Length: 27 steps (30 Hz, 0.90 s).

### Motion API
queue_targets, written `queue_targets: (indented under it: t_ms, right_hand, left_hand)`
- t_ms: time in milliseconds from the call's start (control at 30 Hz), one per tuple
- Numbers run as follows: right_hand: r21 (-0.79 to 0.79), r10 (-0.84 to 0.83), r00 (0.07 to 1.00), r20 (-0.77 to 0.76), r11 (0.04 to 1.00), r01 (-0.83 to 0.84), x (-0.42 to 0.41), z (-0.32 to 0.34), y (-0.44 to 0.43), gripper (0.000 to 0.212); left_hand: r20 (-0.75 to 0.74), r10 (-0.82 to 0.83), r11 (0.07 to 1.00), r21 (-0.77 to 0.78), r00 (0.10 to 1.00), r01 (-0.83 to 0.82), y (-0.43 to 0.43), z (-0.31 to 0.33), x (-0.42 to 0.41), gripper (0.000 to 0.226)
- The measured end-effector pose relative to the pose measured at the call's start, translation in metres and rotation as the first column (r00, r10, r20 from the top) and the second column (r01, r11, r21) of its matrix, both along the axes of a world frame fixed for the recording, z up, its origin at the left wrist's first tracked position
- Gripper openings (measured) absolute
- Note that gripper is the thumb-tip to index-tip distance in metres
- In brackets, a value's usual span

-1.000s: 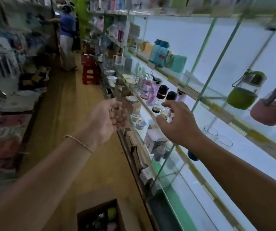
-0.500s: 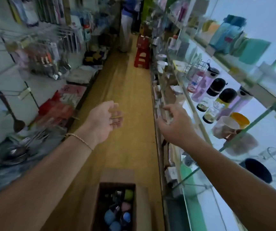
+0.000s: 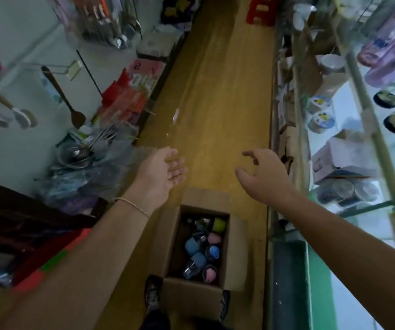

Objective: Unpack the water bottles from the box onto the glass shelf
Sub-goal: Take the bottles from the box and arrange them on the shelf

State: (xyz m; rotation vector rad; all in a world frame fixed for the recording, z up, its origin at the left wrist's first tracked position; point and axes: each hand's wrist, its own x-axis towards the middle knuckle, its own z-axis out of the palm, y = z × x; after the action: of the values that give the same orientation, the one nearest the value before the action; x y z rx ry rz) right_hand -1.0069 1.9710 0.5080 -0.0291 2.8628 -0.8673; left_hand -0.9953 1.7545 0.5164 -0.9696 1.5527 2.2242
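Observation:
An open cardboard box (image 3: 235, 253) stands on the wooden floor between my feet. Inside lie several water bottles (image 3: 197, 254) with blue, pink and green sleeves. My left hand (image 3: 162, 171) hovers above and left of the box, fingers relaxed, holding nothing. My right hand (image 3: 262, 173) hovers above and right of it, fingers loosely spread and empty. The glass shelf (image 3: 356, 144) with green posts runs along the right side, carrying bottles, cups and a white carton.
A narrow aisle of wooden floor (image 3: 215, 91) leads ahead to a red stool (image 3: 261, 10). On the left, racks hold hanging utensils (image 3: 63, 96), a metal bowl and packaged goods. My shoes (image 3: 152, 294) flank the box's near edge.
My view has swung from the shelf down to the floor, so the box is in full sight. Both hands have lowered away from the shelf toward the box, still empty.

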Motion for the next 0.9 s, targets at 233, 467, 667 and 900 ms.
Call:
queue_targets:
  t_ms: [233,467,667,900]
  right_hand:
    - [0.015,-0.089,0.986,0.14,0.996,0.088,0.015,-0.087,-0.02,0.049]
    - [0.014,-0.167,0.934,0.316,0.985,0.171,0.033,-0.2,-0.041,0.027]
    - [0.04,-0.199,0.899,0.389,0.979,0.199,0.039,-0.31,-0.046,0.035]
    - [0.025,-0.208,0.851,0.482,0.974,0.224,0.052,-0.425,-0.037,0.044]
  left_hand:
    - [0.141,-0.063,0.998,-0.005,0.988,0.064,-0.025,-0.1,-0.005,0.034]
    - [0.265,-0.136,0.975,-0.134,0.954,0.176,-0.045,-0.223,0.0,0.02]
    - [0.305,-0.2,0.942,-0.203,0.931,0.269,-0.053,-0.33,0.005,0.021]
    - [0.351,-0.286,0.903,-0.211,0.891,0.373,-0.035,-0.435,0.012,0.025]
